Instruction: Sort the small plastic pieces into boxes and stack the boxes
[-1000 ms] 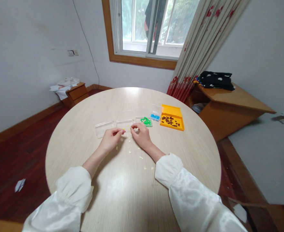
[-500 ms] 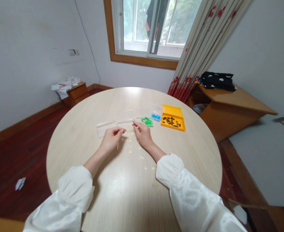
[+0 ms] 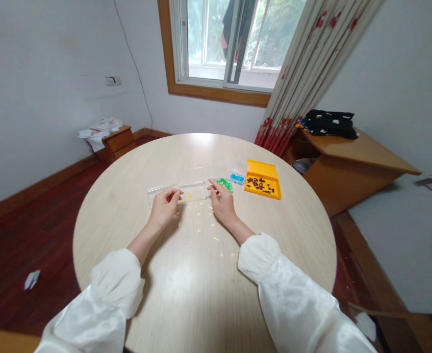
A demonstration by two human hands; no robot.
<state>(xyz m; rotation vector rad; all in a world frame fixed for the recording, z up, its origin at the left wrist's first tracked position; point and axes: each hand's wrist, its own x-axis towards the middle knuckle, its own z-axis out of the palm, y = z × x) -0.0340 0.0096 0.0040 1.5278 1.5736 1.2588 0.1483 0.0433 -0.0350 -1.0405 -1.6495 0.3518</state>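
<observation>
Both have moved apart: my left hand (image 3: 164,205) at eight o'clock of the clear tray (image 3: 201,189), my right hand (image 3: 222,203) at four; I can't tell either's grasp. Yellow pieces (image 3: 189,197) lie inside.

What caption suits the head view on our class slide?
Left hand and right hand flank a clear plastic box of yellow pieces on a round table.

The table (image 3: 197,304) is showing pale beige with fine, streaky wood grain. Green pieces (image 3: 224,183) and blue pieces (image 3: 237,178) are standing out brightly; yellow pieces (image 3: 190,196) and pale-yellow bits (image 3: 199,214) are looking softer. Dark brown pieces (image 3: 260,186) are contrasting with a yellow-orange box (image 3: 262,168). The person is wearing glossy white sleeves (image 3: 116,279). The curtain (image 3: 302,73) is displaying red flowers on cream.
</observation>
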